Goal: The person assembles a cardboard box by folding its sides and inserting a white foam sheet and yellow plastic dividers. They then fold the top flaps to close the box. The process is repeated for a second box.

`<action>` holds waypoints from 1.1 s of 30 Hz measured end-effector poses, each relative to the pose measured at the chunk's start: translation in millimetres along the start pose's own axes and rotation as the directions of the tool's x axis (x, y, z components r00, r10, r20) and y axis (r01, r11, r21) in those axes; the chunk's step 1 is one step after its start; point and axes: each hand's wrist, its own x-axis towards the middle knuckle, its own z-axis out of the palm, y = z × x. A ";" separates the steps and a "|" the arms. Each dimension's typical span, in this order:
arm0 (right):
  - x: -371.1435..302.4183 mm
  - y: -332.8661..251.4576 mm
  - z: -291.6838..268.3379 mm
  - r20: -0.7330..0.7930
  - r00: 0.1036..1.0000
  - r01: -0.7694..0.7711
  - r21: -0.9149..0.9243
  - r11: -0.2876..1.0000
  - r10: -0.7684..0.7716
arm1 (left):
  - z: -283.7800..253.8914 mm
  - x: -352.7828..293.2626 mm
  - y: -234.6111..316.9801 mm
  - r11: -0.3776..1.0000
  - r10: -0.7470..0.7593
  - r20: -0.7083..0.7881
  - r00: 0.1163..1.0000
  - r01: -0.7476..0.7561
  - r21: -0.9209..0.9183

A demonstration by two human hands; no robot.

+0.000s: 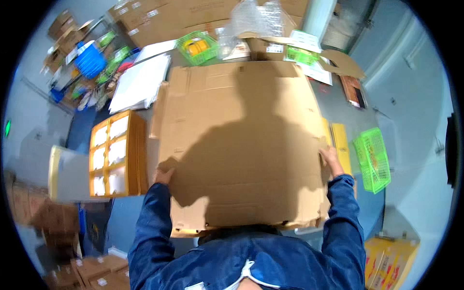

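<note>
A large flat cardboard sheet point(208, 111) spreads across the middle, with fold lines and small slots in it. On its left edge is my left hand point(165, 175), the thumb over the top face and the other fingers out of sight under the board. Opposite, my right hand point(331, 158) grips the right edge with its thumb on top. Both hands are closed on the sheet. My shadow falls over most of it. Yellow strips point(340, 140) lie just beyond the right edge.
A wooden drawer unit point(137, 154) stands left of the board. Behind it lie white sheets point(140, 82). A green basket point(197, 48) and clear plastic wrap point(256, 21) are at the back. Another green basket point(372, 159) sits right, with a yellow carton point(394, 261) below.
</note>
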 end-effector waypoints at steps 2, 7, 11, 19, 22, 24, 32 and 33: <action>2.6 -33.1 -4.1 0.001 1.000 0.013 0.101 0.995 -0.013 | -14.5 -18.8 9.1 0.955 -0.193 -0.100 0.976 0.210 0.209; 15.0 -14.1 -28.1 0.249 0.962 -0.179 0.266 0.947 0.112 | -20.1 -26.7 38.7 0.847 -0.157 -0.266 0.951 0.268 0.459; 5.9 -61.1 -70.9 0.317 0.947 -0.065 0.371 0.926 -0.060 | -28.5 -41.7 56.8 0.825 -0.064 -0.242 0.968 0.188 0.533; -12.6 -81.8 -63.2 0.116 0.977 0.173 0.042 0.984 -0.176 | -13.9 -6.7 68.0 0.888 -0.088 -0.101 0.991 0.124 0.442; -19.6 -106.2 -61.4 0.046 0.958 0.276 0.098 0.956 -0.282 | -32.4 20.5 38.3 0.925 -0.087 0.000 0.996 0.081 0.371; -28.7 -125.9 -71.4 0.092 0.957 0.257 0.168 0.952 -0.275 | -43.8 12.1 52.5 0.995 0.087 0.137 0.987 -0.094 0.041; -64.9 -220.4 -24.4 0.051 0.966 0.221 0.342 0.914 -0.252 | -3.0 -86.8 183.2 0.768 0.610 -0.124 0.783 -0.545 0.337; -72.8 -248.1 -37.6 0.167 0.952 0.197 0.315 0.928 -0.258 | 5.5 -114.1 218.7 0.807 0.577 -0.212 0.789 -0.511 0.295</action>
